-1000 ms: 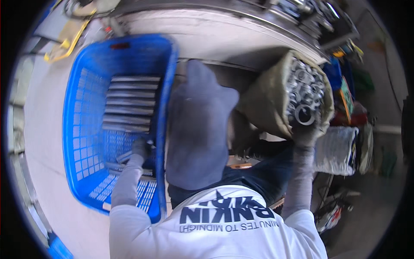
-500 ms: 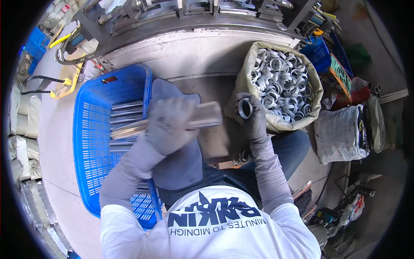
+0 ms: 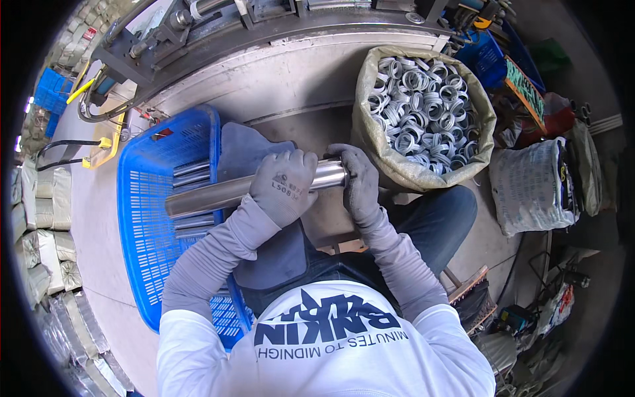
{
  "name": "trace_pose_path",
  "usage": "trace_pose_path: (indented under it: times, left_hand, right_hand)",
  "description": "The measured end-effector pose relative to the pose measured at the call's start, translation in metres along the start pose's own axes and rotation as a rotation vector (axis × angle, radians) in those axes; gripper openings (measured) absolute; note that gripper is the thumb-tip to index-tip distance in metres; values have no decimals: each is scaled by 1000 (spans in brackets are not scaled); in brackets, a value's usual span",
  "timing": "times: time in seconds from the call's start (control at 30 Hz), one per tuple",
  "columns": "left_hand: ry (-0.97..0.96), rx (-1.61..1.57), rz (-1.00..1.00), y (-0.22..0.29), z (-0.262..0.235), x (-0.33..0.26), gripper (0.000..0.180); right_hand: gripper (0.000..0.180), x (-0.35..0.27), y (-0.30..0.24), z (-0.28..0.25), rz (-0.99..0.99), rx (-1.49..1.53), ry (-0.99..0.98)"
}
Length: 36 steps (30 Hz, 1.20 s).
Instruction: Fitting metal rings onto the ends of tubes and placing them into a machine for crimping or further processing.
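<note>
Metal tube (image 3: 215, 197) at nine o'clock of centre. Your left hand (image 3: 286, 188) wraps it; right hand (image 3: 358, 185) curls at its three-o'clock end, pinch unclear. Brace left, press square.

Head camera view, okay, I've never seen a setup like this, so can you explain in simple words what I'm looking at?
There is no robot here. A wide fisheye camera on a person's head looks down, so straight edges bend. The picture's left is the person's left. Both hands wear grey gloves. The left hand grips a shiny, silver metal tube; the right hand curls at its right end, and whether it holds anything else is hidden. Below the tube, a flat, dark-grey pad lies over the lap. On the left, a blue plastic basket holds more metal tubes. Ahead to the right, an open beige sack is full of silvery rings.
</note>
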<state>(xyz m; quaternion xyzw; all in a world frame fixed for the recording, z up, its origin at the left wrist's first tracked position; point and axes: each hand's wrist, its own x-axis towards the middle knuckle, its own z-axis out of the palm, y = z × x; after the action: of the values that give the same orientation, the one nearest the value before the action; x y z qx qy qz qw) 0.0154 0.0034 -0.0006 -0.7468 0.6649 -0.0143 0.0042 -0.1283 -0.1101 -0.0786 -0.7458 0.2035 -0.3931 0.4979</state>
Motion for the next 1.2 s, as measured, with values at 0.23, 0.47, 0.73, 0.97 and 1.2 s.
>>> trace_pose_path:
  times: [0.23,0.47,0.73,0.97,1.2]
  left_hand:
    - [15,28,-5,8,4,-2,48]
    - [138,17,116,10,-3,3,60]
    - [188,-1255,-391,-9,27,-82,48]
    - [1047,-1142,-260,-69,-32,-21,41]
    - [984,-733,-121,-64,-126,-12,37]
  right_hand:
    - [33,-5,-4,20,110,-188,58]
    - [30,-7,23,19,-16,-174,69]
    - [33,20,2,-42,-108,-234,203]
    - [36,62,4,-74,35,-161,66]
    - [64,56,102,-146,796,-1043,-35]
